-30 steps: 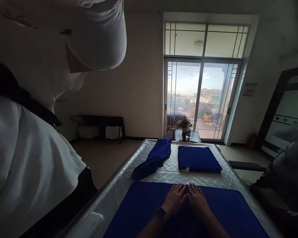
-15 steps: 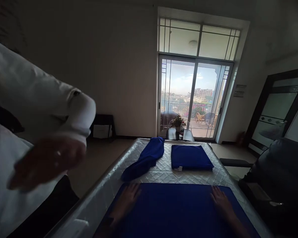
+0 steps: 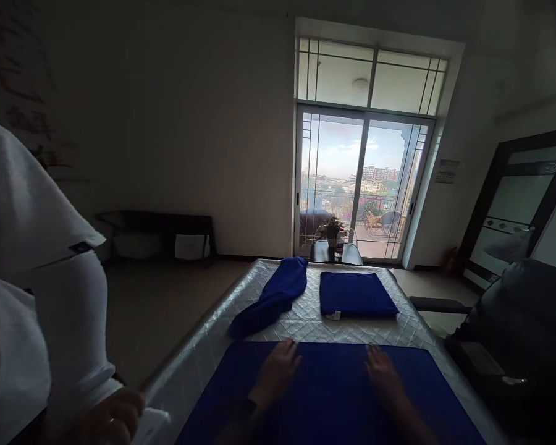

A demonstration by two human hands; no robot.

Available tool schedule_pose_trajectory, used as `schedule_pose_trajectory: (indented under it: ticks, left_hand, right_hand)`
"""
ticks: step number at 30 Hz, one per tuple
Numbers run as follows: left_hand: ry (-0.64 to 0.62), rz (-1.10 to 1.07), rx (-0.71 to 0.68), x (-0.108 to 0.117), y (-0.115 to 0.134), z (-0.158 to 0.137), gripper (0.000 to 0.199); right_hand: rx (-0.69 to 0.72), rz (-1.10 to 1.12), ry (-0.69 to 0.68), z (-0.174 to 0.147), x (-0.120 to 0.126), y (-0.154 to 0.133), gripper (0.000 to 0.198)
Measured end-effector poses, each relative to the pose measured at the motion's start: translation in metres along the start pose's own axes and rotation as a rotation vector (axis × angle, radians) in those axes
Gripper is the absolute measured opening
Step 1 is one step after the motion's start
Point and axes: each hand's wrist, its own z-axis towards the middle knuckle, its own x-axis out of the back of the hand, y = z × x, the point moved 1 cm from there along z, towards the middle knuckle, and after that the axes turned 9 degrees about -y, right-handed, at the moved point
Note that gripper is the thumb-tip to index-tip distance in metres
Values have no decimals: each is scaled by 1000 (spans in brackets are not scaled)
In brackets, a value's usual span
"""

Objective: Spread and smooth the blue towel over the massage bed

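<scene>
1. The left hand and right hand lie flat, fingers spread, holding nothing, on the blue cloth covering the mattress.
2. Risk — uneven palm pressure drags the cloth askew, bunching wrinkles.
3. Risk — a co-worker's hand at the near-left corner may tug the edge.

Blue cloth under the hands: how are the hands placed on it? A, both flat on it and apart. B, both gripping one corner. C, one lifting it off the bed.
A: the left hand and right hand lie flat on the blue cloth, apart.
</scene>
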Motion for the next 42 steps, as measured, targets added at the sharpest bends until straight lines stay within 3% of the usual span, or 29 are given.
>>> schedule_pose_trajectory:
  ticks: [2,4,7,11,17,20,24,28,33,37,42]
  left_hand:
    - [-11,-12,-98,-16,46,14,52]
    - [-27,-41,-182,-29,77,22,50]
    - [-57,-88,-226,-37,89,23,51]
    - [-115,-71,-152,-26,57,11,56]
    - [-125,21,46,-2,-29,-20,57]
    - [-136,72,121,4,-58,-34,56]
    - [-129,86,166,5,-69,-44,58]
    - [-107,95,171,6,-66,-43,58]
    - [-13,69,172,15,-48,-29,55]
    - [0,41,69,9,1,-1,57]
    - [-37,-24,-94,-18,68,24,52]
  right_hand:
    - [73,69,-50,10,-5,-46,64]
    - [134,99,-88,17,-7,-74,65]
    - [147,99,-113,18,-5,-80,65]
    - [30,94,-114,12,0,-41,68]
    - [-116,19,-52,1,-4,55,70]
    - [-198,-38,-11,-4,-10,103,70]
    - [-242,-78,14,-10,-17,146,72]
    - [-224,-118,23,-14,-18,157,67]
    - [-194,-154,55,-13,-4,120,61]
    - [-90,-140,39,-1,1,43,62]
    - [101,44,-70,11,-4,-49,63]
